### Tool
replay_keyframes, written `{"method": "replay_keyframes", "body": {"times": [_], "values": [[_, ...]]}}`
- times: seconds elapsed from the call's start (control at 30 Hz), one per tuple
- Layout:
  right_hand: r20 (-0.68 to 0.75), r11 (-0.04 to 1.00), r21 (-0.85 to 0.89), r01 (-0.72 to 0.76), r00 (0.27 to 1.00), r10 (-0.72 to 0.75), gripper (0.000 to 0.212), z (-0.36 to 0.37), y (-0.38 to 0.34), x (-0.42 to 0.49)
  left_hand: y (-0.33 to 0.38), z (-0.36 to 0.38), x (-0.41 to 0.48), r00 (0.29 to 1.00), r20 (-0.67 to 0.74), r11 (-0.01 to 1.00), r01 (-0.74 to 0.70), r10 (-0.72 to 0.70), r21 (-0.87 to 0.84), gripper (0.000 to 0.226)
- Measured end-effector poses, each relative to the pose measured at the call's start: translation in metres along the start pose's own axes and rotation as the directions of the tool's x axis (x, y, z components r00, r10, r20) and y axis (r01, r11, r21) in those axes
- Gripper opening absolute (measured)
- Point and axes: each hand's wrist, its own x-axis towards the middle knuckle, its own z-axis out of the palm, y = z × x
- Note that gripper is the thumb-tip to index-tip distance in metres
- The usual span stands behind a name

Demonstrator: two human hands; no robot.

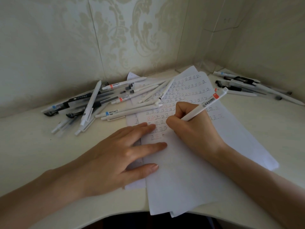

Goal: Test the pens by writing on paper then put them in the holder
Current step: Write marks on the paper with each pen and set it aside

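Observation:
My right hand [189, 124] grips a white pen [209, 103] with a red label, its tip hidden behind my fingers down on the sheet of paper [189, 171]. Rows of small written marks fill the upper part of that sheet. My left hand [118, 156] lies flat on the paper's left edge, fingers spread, holding nothing. A large pile of white and dark pens [99, 103] lies to the left behind my left hand. A smaller group of pens [244, 85] lies at the back right. No holder is in view.
The white desk [33, 146] sits in a corner, with patterned walls [115, 38] close behind and on the right. Several more sheets lie under the top one. The desk's curved front edge [115, 215] runs just below my forearms.

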Motion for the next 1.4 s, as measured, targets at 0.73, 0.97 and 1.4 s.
{"method": "replay_keyframes", "body": {"times": [0.73,0.97,1.4], "values": [[0.010,0.998,0.066,0.000,1.000,-0.001,0.032,-0.002,-0.002,0.000,0.000,-0.001,0.000,1.000,0.005,1.000,-0.001,0.001,-0.023,0.049],[0.048,0.998,-0.004,0.063,0.997,-0.063,0.010,-0.018,-0.004,0.006,-0.001,-0.001,-0.002,0.997,-0.070,1.000,0.015,-0.016,-0.023,0.050],[0.186,0.889,0.456,-0.029,0.980,-0.064,0.022,-0.011,-0.016,0.002,0.002,-0.008,0.003,0.955,-0.245,0.981,-0.185,0.167,-0.052,0.057]]}}
